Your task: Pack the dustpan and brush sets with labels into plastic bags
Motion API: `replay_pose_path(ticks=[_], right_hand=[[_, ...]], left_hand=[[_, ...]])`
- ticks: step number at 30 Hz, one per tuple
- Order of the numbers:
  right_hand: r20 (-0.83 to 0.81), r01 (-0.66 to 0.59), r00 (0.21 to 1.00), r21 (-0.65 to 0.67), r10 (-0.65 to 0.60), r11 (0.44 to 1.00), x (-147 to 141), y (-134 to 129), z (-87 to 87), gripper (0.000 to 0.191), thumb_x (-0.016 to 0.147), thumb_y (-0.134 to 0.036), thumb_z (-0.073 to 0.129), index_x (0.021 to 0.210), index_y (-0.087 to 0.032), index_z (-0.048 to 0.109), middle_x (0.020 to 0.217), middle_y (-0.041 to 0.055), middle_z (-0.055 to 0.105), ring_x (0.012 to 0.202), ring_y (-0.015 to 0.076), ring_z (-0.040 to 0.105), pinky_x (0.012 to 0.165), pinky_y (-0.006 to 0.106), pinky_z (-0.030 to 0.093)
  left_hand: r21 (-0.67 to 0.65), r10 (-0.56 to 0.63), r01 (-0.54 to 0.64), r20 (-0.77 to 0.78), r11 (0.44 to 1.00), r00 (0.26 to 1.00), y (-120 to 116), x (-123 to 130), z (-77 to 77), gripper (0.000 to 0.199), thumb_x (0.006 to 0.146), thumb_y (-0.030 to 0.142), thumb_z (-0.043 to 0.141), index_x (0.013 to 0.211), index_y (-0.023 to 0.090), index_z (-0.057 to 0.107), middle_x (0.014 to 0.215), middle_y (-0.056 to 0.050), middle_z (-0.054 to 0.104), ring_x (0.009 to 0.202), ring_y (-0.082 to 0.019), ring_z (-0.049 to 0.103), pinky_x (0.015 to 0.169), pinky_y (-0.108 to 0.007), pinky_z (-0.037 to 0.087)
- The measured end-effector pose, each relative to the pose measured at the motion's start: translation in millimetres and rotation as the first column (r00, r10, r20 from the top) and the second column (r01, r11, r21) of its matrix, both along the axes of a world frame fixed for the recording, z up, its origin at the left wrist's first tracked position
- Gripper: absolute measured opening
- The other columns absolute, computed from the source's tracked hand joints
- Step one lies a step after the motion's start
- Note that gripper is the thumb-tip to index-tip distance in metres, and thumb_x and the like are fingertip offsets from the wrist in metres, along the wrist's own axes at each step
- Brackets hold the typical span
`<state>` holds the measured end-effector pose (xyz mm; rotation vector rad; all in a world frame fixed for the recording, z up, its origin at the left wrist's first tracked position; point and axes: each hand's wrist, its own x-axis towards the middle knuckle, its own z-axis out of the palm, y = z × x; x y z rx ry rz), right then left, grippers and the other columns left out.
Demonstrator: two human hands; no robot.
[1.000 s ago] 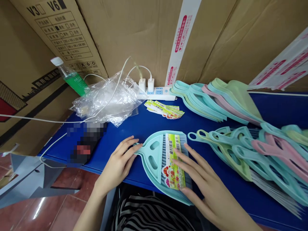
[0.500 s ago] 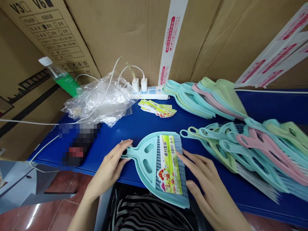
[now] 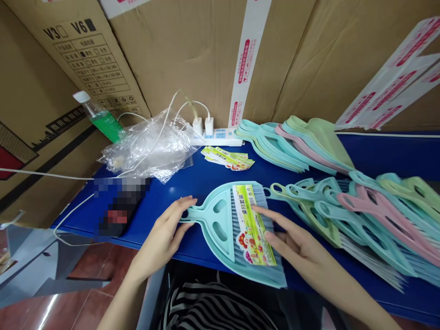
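Observation:
A light-blue dustpan [image 3: 213,250] lies near the table's front edge, with a matching brush [image 3: 222,208] nested on it. My left hand [image 3: 170,229] grips the stacked handles between thumb and fingers. Across the bristles lies a yellow-green printed card [image 3: 254,224], slightly slanted. My right hand [image 3: 292,240] is at the card's right edge, thumb and index finger apart and resting on or just over it; its other fingers reach beside the bristles.
More brushes [image 3: 364,220] lie at the right, stacked dustpans [image 3: 292,142] behind them. Further left are loose cards [image 3: 228,158], a power strip [image 3: 223,137], clear plastic bags [image 3: 151,149], a green-labelled bottle [image 3: 106,123] and a white cable [image 3: 68,174]. Cardboard boxes [image 3: 206,55] stand behind.
The card is more slanted on the bristles. My right hand has moved its thumb and index finger further over the card's right edge. The whole view has shifted slightly.

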<state>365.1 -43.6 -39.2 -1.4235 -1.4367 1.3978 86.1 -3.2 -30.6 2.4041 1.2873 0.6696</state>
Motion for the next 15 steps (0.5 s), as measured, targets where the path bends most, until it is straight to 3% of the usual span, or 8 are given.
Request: replay_pose_path(ticks=[3, 7, 9, 12, 15], right_hand=[[-0.217, 0.023, 0.975, -0.073, -0.038, 0.997, 3, 7, -1.6, 0.060, 0.081, -0.061, 0.061, 0.129, -0.027, 0.054, 0.115, 0.0100, 0.067, 0.092, 0.0242, 0.067, 0.078, 0.040, 0.058], [-0.279, 0.132, 0.946, -0.128, -0.163, 0.983, 6, 5, -2.7, 0.053, 0.072, -0.056, 0.073, 0.115, -0.027, 0.061, 0.125, 0.0104, 0.063, 0.097, 0.0254, 0.066, 0.079, 0.037, 0.058], [-0.311, 0.208, 0.916, -0.175, -0.254, 0.962, 6, -2, -1.7, 0.052, 0.070, -0.054, 0.076, 0.113, -0.028, 0.063, 0.125, 0.0091, 0.064, 0.096, 0.0251, 0.067, 0.078, 0.036, 0.058], [-0.340, 0.328, 0.847, -0.272, -0.409, 0.905, 3, -17, 0.9, 0.052, 0.069, -0.051, 0.078, 0.115, -0.030, 0.064, 0.121, 0.0069, 0.066, 0.088, 0.0225, 0.068, 0.078, 0.036, 0.058], [-0.351, 0.358, 0.808, -0.346, -0.474, 0.867, -1, -31, 3.1, 0.056, 0.069, -0.050, 0.078, 0.119, -0.031, 0.063, 0.118, 0.0073, 0.068, 0.087, 0.0229, 0.069, 0.078, 0.036, 0.057]], left_hand=[[0.018, -0.028, 0.029, -0.030, 0.999, 0.999, 2, 5, 7.8, 0.034, 0.100, 0.025, 0.042, 0.134, 0.027, 0.043, 0.131, -0.008, 0.059, 0.123, -0.020, 0.056, 0.105, -0.037, 0.047], [0.018, -0.129, 0.132, -0.093, 0.991, 0.987, 9, 8, 25.8, 0.034, 0.099, 0.029, 0.043, 0.132, 0.024, 0.047, 0.133, -0.009, 0.059, 0.125, -0.020, 0.055, 0.104, -0.036, 0.048], [0.066, -0.113, 0.122, -0.126, 0.990, 0.986, 22, 11, 35.5, 0.033, 0.099, 0.032, 0.042, 0.129, 0.023, 0.052, 0.134, -0.008, 0.059, 0.128, -0.021, 0.053, 0.105, -0.038, 0.047], [0.264, 0.164, -0.119, -0.154, 0.957, 0.974, 56, 22, 43.3, 0.033, 0.099, 0.026, 0.039, 0.126, 0.018, 0.057, 0.131, -0.011, 0.061, 0.124, -0.023, 0.056, 0.106, -0.042, 0.045], [0.343, 0.362, -0.238, -0.365, 0.909, 0.858, 90, 35, 40.6, 0.041, 0.090, 0.018, 0.055, 0.129, 0.007, 0.054, 0.138, -0.021, 0.054, 0.131, -0.033, 0.049, 0.108, -0.048, 0.041]])
